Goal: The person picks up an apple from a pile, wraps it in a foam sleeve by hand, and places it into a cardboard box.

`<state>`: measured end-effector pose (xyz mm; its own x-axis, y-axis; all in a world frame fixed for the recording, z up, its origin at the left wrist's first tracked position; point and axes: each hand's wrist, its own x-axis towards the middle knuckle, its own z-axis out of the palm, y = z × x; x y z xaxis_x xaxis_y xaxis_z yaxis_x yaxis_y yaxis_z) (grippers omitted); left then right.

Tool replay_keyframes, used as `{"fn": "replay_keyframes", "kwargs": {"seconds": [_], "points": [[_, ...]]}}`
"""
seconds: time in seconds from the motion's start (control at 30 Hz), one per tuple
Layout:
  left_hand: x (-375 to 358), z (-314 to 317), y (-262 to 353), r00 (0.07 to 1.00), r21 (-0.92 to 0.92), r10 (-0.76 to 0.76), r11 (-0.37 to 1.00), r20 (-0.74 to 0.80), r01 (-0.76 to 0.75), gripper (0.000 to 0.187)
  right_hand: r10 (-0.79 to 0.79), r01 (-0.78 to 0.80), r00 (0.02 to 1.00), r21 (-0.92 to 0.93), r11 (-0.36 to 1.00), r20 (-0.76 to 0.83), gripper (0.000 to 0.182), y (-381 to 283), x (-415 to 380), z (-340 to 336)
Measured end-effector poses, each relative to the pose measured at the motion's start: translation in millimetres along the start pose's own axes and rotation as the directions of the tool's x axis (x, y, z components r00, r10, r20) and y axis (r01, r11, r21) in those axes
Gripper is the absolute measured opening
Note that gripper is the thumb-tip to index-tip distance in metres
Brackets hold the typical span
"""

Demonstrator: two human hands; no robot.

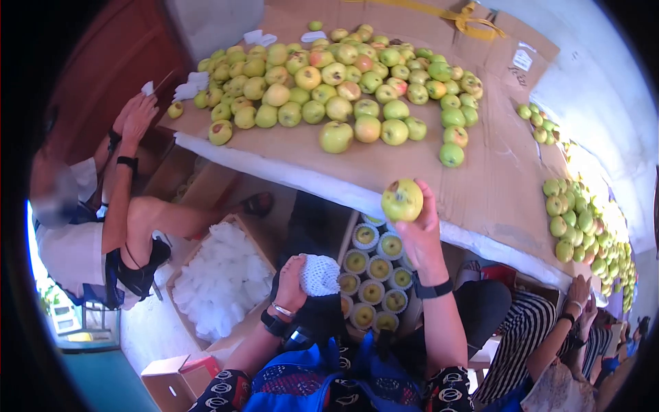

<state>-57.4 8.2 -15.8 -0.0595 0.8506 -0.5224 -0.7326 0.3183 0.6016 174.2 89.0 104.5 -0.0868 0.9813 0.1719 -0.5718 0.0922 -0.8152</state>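
An apple, yellow-green with brown marks, is held up in my right hand just over the front edge of the table. My left hand has its fingers around a white foam net, low in front of my lap; whatever may be inside the net is hidden. Between my hands and beneath the table edge, a carton holds rows of apples in white foam nets. Left of my left hand stands an open box full of loose white foam nets.
A large heap of apples covers the back of the cardboard-topped table. More apples lie along its right side. A person sits at the left, another person at the right. An open carton stands at the lower left.
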Motion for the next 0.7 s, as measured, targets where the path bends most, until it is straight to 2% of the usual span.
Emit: {"fn": "replay_keyframes", "kwargs": {"seconds": [0.03, 0.2, 0.27, 0.3, 0.37, 0.4, 0.47, 0.5, 0.6, 0.7], "points": [[-0.5, 4.5, -0.3, 0.999, 0.011, 0.005, 1.0, 0.038, -0.006, 0.01, 0.015, -0.016, 1.0, 0.072, 0.997, 0.018, 0.073, -4.1, -11.2, -1.9], [-6.5, 55.8, 24.6, 0.987, 0.083, 0.021, 0.996, 0.161, -0.035, 0.01, 0.045, -0.049, 0.998, 0.091, 0.995, 0.04, 0.08, -11.4, -50.9, -16.8], [-10.7, 82.4, 40.2, 0.955, 0.105, 0.109, 0.984, 0.276, -0.143, 0.01, 0.112, -0.118, 0.993, 0.175, 0.977, 0.044, 0.082, -16.6, -60.3, -16.4], [-12.3, 92.6, 46.1, 0.955, 0.108, 0.114, 0.983, 0.274, -0.148, 0.01, 0.112, -0.118, 0.993, 0.18, 0.976, 0.048, 0.082, -19.1, -64.6, -14.4], [-14.0, 107.1, 51.3, 0.912, 0.083, 0.176, 0.972, 0.37, -0.221, 0.01, 0.126, -0.161, 0.985, 0.36, 0.919, 0.118, 0.076, -24.8, -72.1, -12.2], [-15.8, 109.3, 49.8, 0.91, 0.086, 0.178, 0.971, 0.375, -0.225, 0.01, 0.119, -0.155, 0.986, 0.362, 0.919, 0.12, 0.076, -24.3, -75.7, -14.3], [-19.6, 109.5, 45.7, 0.93, 0.057, 0.166, 0.979, 0.327, -0.195, 0.01, 0.113, -0.197, 0.975, 0.514, 0.835, 0.19, 0.075, -19.3, -81.8, -20.0], [-18.1, 104.1, 41.1, 0.952, 0.044, 0.102, 0.992, 0.289, -0.119, 0.01, 0.112, -0.195, 0.976, 0.518, 0.833, 0.187, 0.075, -18.0, -84.3, -21.6], [-20.4, 90.4, 24.4, 0.972, 0.058, 0.092, 0.993, 0.215, -0.107, 0.011, 0.187, -0.243, 0.969, 0.51, 0.825, 0.16, 0.075, -8.3, -96.9, -25.9], [-18.9, 81.4, 15.6, 0.978, 0.064, 0.117, 0.99, 0.175, -0.129, 0.011, 0.208, -0.216, 0.976, 0.263, 0.94, 0.057, 0.07, -1.2, -104.8, -24.7]]}}
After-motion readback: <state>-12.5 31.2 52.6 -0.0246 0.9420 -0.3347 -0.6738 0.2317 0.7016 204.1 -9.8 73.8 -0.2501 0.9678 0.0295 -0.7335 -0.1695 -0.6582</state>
